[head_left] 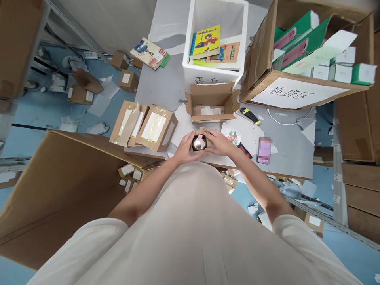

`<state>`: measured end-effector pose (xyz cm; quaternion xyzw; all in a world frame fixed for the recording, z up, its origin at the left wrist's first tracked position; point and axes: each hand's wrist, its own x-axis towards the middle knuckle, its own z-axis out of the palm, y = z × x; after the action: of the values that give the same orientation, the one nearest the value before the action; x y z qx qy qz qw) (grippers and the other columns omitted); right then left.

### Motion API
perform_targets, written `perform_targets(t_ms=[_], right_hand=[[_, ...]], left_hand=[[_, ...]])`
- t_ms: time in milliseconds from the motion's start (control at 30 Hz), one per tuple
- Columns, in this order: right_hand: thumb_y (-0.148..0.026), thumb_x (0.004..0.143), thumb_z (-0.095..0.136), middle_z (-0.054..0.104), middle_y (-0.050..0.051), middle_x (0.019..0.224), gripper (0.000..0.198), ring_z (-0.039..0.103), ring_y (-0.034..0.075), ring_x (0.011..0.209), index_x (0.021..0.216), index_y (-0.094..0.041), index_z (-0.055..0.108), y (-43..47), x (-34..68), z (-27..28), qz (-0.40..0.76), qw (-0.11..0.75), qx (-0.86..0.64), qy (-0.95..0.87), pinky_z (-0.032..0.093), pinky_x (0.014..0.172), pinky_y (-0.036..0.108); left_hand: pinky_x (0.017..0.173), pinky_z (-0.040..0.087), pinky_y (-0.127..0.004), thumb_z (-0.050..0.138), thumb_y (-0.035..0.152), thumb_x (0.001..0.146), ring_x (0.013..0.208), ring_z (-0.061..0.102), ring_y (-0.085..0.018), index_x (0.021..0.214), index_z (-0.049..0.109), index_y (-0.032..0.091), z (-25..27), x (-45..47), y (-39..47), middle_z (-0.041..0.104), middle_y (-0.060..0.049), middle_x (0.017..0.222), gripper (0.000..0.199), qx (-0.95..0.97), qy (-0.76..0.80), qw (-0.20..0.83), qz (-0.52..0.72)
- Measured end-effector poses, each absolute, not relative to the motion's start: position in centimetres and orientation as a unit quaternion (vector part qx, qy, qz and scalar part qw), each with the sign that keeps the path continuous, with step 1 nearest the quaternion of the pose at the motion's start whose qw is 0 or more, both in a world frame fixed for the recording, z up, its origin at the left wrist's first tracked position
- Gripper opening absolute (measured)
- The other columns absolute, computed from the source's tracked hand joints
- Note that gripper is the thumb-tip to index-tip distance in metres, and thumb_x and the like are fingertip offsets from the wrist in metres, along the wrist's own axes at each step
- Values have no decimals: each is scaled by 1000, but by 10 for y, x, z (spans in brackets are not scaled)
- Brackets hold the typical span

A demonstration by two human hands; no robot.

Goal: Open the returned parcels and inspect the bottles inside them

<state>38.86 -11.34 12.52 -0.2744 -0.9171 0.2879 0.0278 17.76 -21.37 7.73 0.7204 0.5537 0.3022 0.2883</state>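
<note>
At the table's near edge, my left hand (185, 149) and my right hand (219, 142) grip a small cardboard box (202, 130) from both sides. Its flaps stick out at top and bottom between my fingers. Inside sits a shiny, silver, domed round thing (198, 144) with a dark rim and a pinkish tab on top; I cannot make out its kind. Just beyond my hands stands an open cardboard carton (212, 118) with a white label inside. A red-and-black utility knife (245, 151) and a printed paper (231, 135) lie beside my right hand.
Taped cartons (154, 126) stand at left on the grey table (285, 138). A foam box (246, 35) with books and a large carton (264, 85) of green-and-white boxes occupy the back. A yellow-and-black cutter (250, 116) and a phone (264, 150) lie at right. A big open carton (59, 190) stands left.
</note>
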Motion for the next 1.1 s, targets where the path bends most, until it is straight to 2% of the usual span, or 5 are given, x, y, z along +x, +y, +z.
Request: perform_targets(t_ms=[133,300,533,867,1100], right_hand=[[-52,79,68,48,15,142,73,47,33,123,140,-17,47,-116,386,139,260,20,-293,-920,39,102,47],[-32,92,54,67,16,116,40,55,31,106,128,-16,57,-147,358,163,183,-24,-379,-907,33,99,47],[-41,86,61,70,18,107,47,59,32,101,124,-14,55,-165,316,169,143,-117,-466,-866,33,83,43],[-38,79,70,73,12,100,44,66,29,95,119,-22,57,-148,300,176,168,-198,-494,-830,33,87,43],[-33,80,61,72,11,101,40,66,30,94,119,-23,56,-155,305,174,179,-160,-505,-830,36,83,42]], left_hand=[[110,36,-54,75,65,63,132,43,-37,149,26,14,77,187,-213,45,-22,142,111,682,605,263,315],[109,38,-53,74,50,67,132,44,-35,146,29,13,68,198,-214,46,-22,141,98,668,619,245,333],[107,39,-50,56,29,72,128,49,-31,143,33,10,51,201,-212,51,-21,136,77,653,616,210,386],[107,39,-50,66,41,65,128,48,-34,142,33,10,58,198,-212,50,-22,137,90,656,614,234,371],[104,40,-47,68,42,63,127,49,-34,140,37,10,58,202,-216,52,-21,135,89,650,625,233,364]])
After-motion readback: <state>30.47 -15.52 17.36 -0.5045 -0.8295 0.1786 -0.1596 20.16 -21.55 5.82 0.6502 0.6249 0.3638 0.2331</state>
